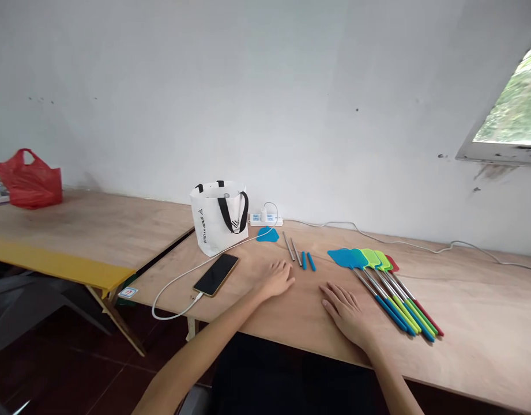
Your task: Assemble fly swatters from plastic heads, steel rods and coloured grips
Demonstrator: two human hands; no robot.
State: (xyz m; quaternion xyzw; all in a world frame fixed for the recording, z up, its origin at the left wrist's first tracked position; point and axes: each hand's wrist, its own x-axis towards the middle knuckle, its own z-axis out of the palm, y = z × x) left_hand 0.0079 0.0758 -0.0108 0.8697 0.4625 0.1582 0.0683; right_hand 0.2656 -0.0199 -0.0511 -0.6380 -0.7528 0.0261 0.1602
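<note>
My left hand (277,279) lies flat on the wooden table (464,323), fingers stretched out, holding nothing. Just beyond its fingertips lie two thin metal rods (292,248) and two short blue handle pieces (307,260). My right hand (345,308) also rests flat and open on the table. To its right is a row of several fly swatters (386,285) in blue, green and red, heads pointing away from me. A loose blue swatter head (267,234) lies further back.
A phone (216,274) on a white charging cable (170,288) lies left of my left hand. Behind it stand a white tote bag (219,218) and a power strip (265,219). A red plastic bag (28,180) sits far left on a second table.
</note>
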